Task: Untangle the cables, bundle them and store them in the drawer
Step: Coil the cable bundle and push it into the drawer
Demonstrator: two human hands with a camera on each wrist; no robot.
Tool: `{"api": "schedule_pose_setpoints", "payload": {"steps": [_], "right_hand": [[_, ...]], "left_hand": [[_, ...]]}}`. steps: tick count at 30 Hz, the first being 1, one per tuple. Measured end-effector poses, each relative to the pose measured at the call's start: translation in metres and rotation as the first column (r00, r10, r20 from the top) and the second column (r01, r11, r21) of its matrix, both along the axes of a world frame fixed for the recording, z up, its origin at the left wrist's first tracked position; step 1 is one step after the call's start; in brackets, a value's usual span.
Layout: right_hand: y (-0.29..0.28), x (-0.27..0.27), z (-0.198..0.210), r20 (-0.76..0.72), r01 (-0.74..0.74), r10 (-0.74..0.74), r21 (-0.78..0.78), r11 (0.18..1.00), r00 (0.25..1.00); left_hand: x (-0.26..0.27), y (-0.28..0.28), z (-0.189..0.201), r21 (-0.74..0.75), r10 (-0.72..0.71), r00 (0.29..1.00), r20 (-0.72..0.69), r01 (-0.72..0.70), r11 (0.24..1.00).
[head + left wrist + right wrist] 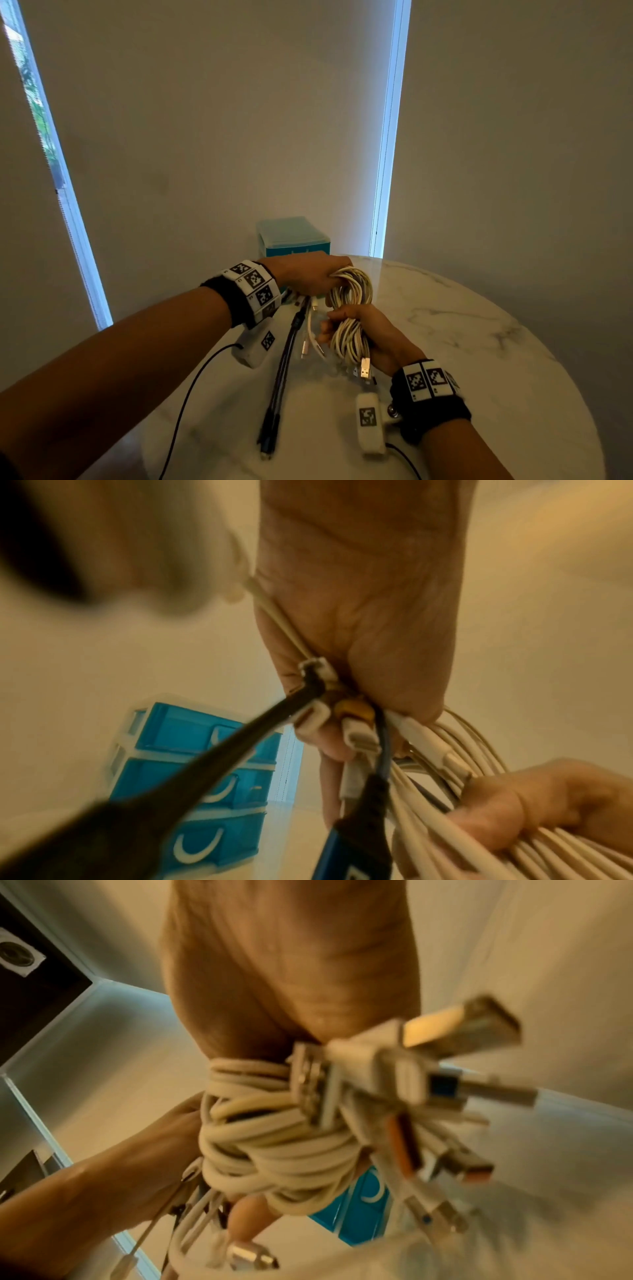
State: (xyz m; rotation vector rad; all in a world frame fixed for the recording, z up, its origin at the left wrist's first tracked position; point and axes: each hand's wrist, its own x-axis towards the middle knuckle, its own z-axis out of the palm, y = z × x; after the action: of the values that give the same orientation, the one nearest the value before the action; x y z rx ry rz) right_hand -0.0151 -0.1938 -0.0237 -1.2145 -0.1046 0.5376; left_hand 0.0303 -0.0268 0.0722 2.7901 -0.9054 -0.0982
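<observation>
Your left hand (310, 274) grips the far end of the cable coil (349, 308), fingers curled round it; your right hand (368, 334) grips the near end the same way. The coil is held just above the worktop (479, 342), between your hands. Cables are smooth, round, off-white plastic, wound in an elongated hank. Its long axis runs from your right hand away toward your left. A metal USB plug (365, 369) sticks out by your right wrist, pointing back at you. In the right wrist view, several rectangular plugs (441, 1085) fan out from the palm, blurred. Black cables (277, 383) hang from under your left hand and trail toward you, ends lying on the worktop; thin white leads (310, 339) dangle left of your right hand. The drawer unit (192, 780) is translucent blue plastic, three stacked drawers with white curved handles, just beyond your left hand. The worktop is round, glossy, white marble with grey veins. Wrist bands show square coded markers; no readable writing.
</observation>
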Motion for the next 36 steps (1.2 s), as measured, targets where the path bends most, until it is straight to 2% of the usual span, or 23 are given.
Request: {"api": "schedule_pose_setpoints", "payload": {"steps": [3, 7, 12, 14, 17, 20, 24, 27, 31, 34, 36], "right_hand": [[-0.004, 0.0, 0.0, 0.026, -0.011, 0.011, -0.007, 1.0, 1.0], [-0.01, 0.002, 0.0, -0.003, 0.008, -0.008, 0.096, 0.995, 1.0], [-0.022, 0.011, -0.003, -0.063, -0.037, 0.047, 0.153, 0.988, 0.997], [-0.022, 0.015, -0.006, -0.055, -0.062, 0.073, 0.181, 0.981, 0.996], [-0.021, 0.017, -0.007, -0.035, -0.056, 0.064, 0.2, 0.978, 0.997], [-0.02, 0.016, -0.007, -0.041, 0.052, -0.045, 0.17, 0.984, 0.998], [-0.015, 0.021, -0.012, -0.025, 0.236, -0.235, 0.058, 0.97, 0.972], [-0.016, 0.029, -0.02, 0.053, 0.326, -0.324, -0.043, 0.944, 0.945], [-0.016, 0.032, -0.026, 0.146, 0.415, -0.397, -0.128, 0.901, 0.906], [-0.013, 0.033, -0.025, 0.21, 0.459, -0.418, -0.219, 0.861, 0.884], [-0.013, 0.032, -0.022, 0.244, 0.471, -0.417, -0.237, 0.85, 0.875]], "left_hand": [[0.006, 0.012, 0.001, -0.015, -0.006, 0.998, -0.064, 0.005, 1.0], [0.003, 0.03, 0.01, -0.151, -0.008, 0.982, -0.19, -0.021, 0.988], [-0.01, 0.047, 0.014, -0.389, -0.017, 0.951, -0.308, -0.11, 0.915], [-0.01, 0.05, 0.002, -0.446, 0.009, 0.94, -0.34, -0.17, 0.879], [-0.012, 0.047, -0.02, -0.532, 0.032, 0.95, -0.31, -0.202, 0.822], [-0.02, 0.03, -0.041, -0.614, 0.059, 0.95, -0.305, -0.244, 0.75], [-0.036, -0.002, -0.049, -0.596, 0.134, 0.947, -0.291, -0.29, 0.749], [-0.031, -0.016, -0.049, -0.638, 0.172, 0.916, -0.362, -0.378, 0.671], [-0.021, -0.017, -0.052, -0.579, 0.268, 0.901, -0.342, -0.426, 0.695], [-0.014, -0.014, -0.053, -0.577, 0.297, 0.856, -0.422, -0.507, 0.64], [-0.01, -0.01, -0.051, -0.587, 0.243, 0.832, -0.499, -0.531, 0.611]]}}
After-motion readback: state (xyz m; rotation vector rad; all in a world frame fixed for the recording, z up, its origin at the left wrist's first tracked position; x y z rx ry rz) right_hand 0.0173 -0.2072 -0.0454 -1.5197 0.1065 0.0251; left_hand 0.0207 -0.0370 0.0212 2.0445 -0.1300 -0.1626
